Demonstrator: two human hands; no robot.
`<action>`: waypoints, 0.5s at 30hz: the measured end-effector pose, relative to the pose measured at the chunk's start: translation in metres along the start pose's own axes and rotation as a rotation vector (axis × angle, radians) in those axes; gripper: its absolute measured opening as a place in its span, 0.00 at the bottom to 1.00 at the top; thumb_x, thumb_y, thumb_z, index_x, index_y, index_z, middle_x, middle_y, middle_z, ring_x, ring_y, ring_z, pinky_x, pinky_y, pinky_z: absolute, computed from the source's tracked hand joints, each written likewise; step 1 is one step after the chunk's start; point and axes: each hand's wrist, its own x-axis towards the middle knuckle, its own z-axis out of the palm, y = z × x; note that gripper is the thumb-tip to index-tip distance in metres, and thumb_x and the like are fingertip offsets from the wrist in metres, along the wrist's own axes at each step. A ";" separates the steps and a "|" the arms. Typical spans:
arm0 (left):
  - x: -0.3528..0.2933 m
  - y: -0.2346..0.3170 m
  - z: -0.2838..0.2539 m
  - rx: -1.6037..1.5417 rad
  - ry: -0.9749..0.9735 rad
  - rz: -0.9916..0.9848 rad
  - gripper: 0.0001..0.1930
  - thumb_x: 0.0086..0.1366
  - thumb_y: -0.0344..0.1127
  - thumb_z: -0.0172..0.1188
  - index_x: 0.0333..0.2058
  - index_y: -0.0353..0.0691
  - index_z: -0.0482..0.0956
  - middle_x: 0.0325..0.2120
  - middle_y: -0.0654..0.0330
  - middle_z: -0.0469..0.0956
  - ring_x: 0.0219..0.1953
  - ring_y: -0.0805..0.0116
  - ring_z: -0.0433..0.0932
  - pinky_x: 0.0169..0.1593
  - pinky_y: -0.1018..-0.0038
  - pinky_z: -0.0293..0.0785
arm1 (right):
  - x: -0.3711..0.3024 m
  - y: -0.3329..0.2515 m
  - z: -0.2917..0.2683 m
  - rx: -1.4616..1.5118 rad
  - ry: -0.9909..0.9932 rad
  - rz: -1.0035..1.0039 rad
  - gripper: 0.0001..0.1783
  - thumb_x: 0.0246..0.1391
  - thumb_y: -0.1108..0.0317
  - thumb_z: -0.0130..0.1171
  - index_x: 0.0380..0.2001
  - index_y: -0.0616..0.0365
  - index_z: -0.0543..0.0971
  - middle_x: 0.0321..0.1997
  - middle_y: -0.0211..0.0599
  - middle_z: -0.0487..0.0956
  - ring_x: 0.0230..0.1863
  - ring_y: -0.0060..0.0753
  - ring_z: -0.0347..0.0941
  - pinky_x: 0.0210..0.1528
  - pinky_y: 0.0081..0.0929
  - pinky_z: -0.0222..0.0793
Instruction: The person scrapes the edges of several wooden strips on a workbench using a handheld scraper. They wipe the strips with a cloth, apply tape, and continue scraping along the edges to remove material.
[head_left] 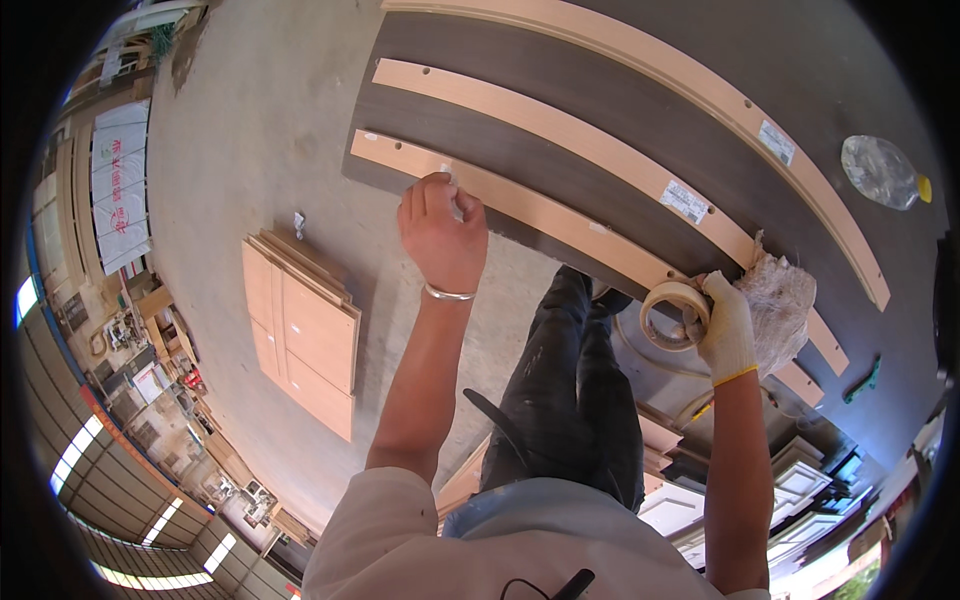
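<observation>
My bare left hand [443, 232] is closed in a pinch at the near edge of the nearest wooden strip [530, 208]. A small pale scrap [446, 170] shows at its fingertips; whether the fingers grip it is unclear. In a knitted glove, my right hand [728, 328] holds a roll of tape [654, 318] over the right part of that strip. Two more light wooden strips, a middle one [540, 112] and a far one [640, 48], lie on the dark tabletop [590, 145]. White labels are stuck on these two.
Beside my right hand sits a bundle in clear plastic wrap [785, 300]. A clear bottle with a yellow cap [880, 172] and a green tool [863, 380] lie farther right. Stacked wooden panels [300, 340] rest on the floor at left. White panels [795, 485] are at lower right.
</observation>
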 end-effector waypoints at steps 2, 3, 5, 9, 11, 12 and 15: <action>-0.002 0.003 0.009 0.024 -0.012 0.024 0.12 0.55 0.20 0.67 0.37 0.40 0.76 0.38 0.56 0.85 0.39 0.50 0.81 0.44 0.56 0.76 | 0.002 0.001 -0.002 -0.028 0.009 -0.008 0.09 0.69 0.56 0.63 0.39 0.48 0.82 0.38 0.31 0.86 0.33 0.21 0.81 0.26 0.14 0.77; -0.004 0.004 0.011 0.023 -0.025 0.019 0.12 0.55 0.20 0.67 0.36 0.40 0.76 0.38 0.56 0.85 0.39 0.50 0.81 0.45 0.57 0.76 | 0.003 0.001 -0.002 -0.008 0.008 0.014 0.10 0.69 0.56 0.63 0.38 0.49 0.82 0.38 0.31 0.86 0.33 0.21 0.81 0.26 0.14 0.77; -0.006 0.005 0.014 0.012 -0.043 0.020 0.12 0.54 0.21 0.67 0.36 0.40 0.77 0.37 0.57 0.84 0.39 0.51 0.81 0.45 0.57 0.75 | 0.005 0.002 -0.003 -0.026 0.003 -0.016 0.10 0.69 0.56 0.63 0.38 0.49 0.82 0.38 0.31 0.86 0.33 0.21 0.81 0.26 0.13 0.77; -0.009 0.008 0.017 0.015 -0.074 0.001 0.12 0.54 0.21 0.67 0.35 0.40 0.77 0.37 0.56 0.84 0.40 0.50 0.82 0.46 0.57 0.75 | 0.005 0.003 -0.002 -0.009 0.014 -0.025 0.10 0.69 0.56 0.63 0.38 0.49 0.82 0.38 0.32 0.86 0.33 0.21 0.81 0.25 0.13 0.78; -0.009 0.010 0.019 0.011 -0.082 0.007 0.11 0.54 0.21 0.66 0.36 0.39 0.78 0.37 0.55 0.84 0.40 0.51 0.82 0.46 0.57 0.75 | 0.004 0.003 0.000 -0.007 0.027 -0.024 0.10 0.69 0.56 0.63 0.38 0.49 0.82 0.37 0.31 0.86 0.32 0.21 0.81 0.25 0.13 0.77; -0.009 0.011 0.020 0.009 -0.093 -0.009 0.11 0.54 0.21 0.67 0.34 0.39 0.77 0.38 0.55 0.85 0.40 0.50 0.82 0.47 0.56 0.76 | 0.003 0.003 0.001 -0.006 0.033 -0.024 0.10 0.69 0.56 0.63 0.38 0.49 0.82 0.37 0.31 0.86 0.32 0.21 0.81 0.25 0.13 0.77; -0.011 0.012 0.021 0.003 -0.120 -0.038 0.10 0.55 0.22 0.68 0.32 0.40 0.75 0.41 0.55 0.87 0.42 0.48 0.82 0.48 0.55 0.78 | 0.000 0.002 0.003 0.008 0.048 -0.024 0.11 0.70 0.55 0.62 0.38 0.49 0.82 0.36 0.31 0.86 0.29 0.21 0.80 0.24 0.13 0.77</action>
